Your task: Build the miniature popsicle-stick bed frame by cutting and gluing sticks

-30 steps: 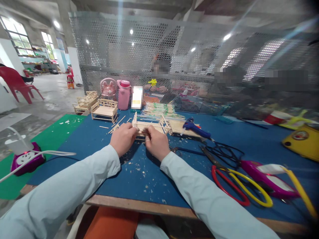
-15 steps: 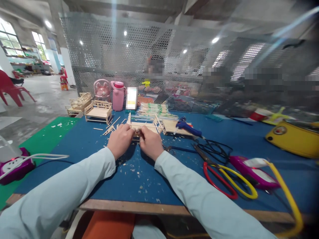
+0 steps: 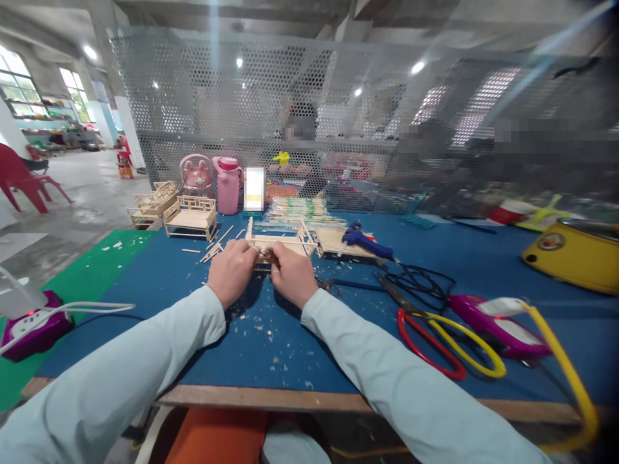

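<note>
The left hand [image 3: 232,272] and the right hand [image 3: 293,274] meet at the near side of a small, pale wooden frame with slatted ends [image 3: 285,243], which stands on the blue-topped bench [image 3: 261,361] in front of the person; the fingers of both hands are bent in and pinched closely at its front edge, the two sets of fingertips near each other; whether a small separate piece lies between them is hidden by the fingers.

Just right of the frame lies a flat, pale wooden panel [image 3: 329,241], with a blue glue gun [image 3: 365,241] at its right end; its black cable runs toward the large scissors with one red and one yellow handle loop [image 3: 425,316], and a purple and white power strip [image 3: 498,325] lies to the right of these.

Left of the left hand are loose, thin wooden sticks [image 3: 215,248]; behind them stands a finished-looking miniature wooden bench seat with a railed back [image 3: 191,218], with more small wooden pieces of furniture [image 3: 152,205] to its left; a pink bottle with a red lid [image 3: 227,187], a lit phone [image 3: 254,189] and a bundle of pale sticks with green bands [image 3: 300,211] sit farther back, before the grey perforated metal screen [image 3: 242,96].
</note>
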Demonstrator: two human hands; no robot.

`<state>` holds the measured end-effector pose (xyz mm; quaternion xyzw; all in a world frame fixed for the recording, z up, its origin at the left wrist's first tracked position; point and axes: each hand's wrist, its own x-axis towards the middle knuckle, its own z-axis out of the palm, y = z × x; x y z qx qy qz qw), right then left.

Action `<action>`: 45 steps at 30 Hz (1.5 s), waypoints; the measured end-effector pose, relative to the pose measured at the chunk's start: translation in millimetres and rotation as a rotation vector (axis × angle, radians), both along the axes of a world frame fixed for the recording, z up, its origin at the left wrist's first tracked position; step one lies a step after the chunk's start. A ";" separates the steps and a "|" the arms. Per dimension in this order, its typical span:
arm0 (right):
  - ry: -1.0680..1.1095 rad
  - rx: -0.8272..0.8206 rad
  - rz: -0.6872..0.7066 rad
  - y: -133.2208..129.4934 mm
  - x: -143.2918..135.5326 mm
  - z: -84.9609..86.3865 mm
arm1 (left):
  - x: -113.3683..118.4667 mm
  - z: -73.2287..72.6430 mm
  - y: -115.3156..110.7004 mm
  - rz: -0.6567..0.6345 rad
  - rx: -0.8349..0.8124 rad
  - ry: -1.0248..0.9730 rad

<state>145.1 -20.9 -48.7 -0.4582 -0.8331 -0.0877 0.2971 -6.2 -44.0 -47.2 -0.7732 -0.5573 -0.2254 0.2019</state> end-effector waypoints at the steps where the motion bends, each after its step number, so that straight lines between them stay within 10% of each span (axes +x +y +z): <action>1: 0.003 -0.003 0.004 0.0 0.1 -0.1 | -0.4 -0.4 0.2 0.000 0.001 -0.008; 45: 0.296 0.133 0.148 -5.9 7.1 2.5 | -3.6 -6.8 4.6 -0.002 0.079 -0.037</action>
